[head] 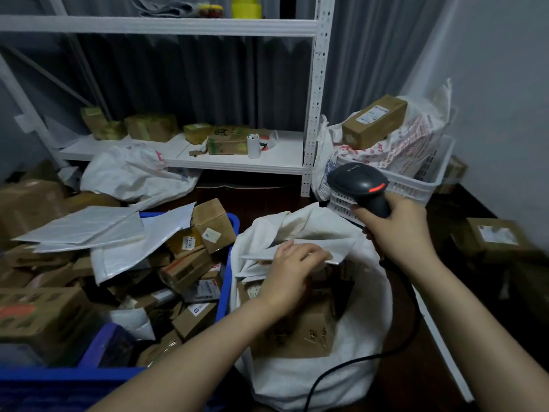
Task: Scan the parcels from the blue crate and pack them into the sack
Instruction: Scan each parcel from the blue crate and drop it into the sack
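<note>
Head view: the left hand (292, 263) pinches a flat white mailer (334, 248) by its near edge over the mouth of the sack (326, 379), which stands at three o'clock from the parcel-heaped blue crate (227, 281). The right hand (398, 230) is wrapped round the handle of the scanner (356, 182), at one o'clock from the mailer. The mailer looks light, thin, floppy and slick, so a corner pinch may let it sag or slide; a hold midway along an edge seems safer.
</note>
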